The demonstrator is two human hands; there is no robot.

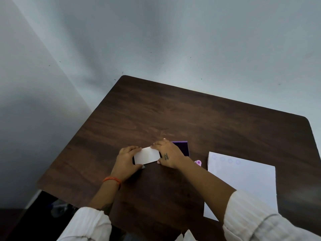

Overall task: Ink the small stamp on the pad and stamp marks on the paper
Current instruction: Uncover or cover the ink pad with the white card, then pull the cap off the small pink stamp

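Both hands grip a small white rectangular lid near the middle of the table. My left hand pinches its left end, and my right hand pinches its right end. Just behind my right hand lies the open ink pad, dark purple with a lighter purple rim, partly hidden by the hand. A small pink stamp lies on the table between the pad and the paper. The white paper lies at the right, with a row of faint round purple marks along its far edge.
The dark wooden table stands against a pale wall, with its far half bare. Its left edge drops to a dark floor at the lower left. White sleeves cover both forearms at the bottom of the view.
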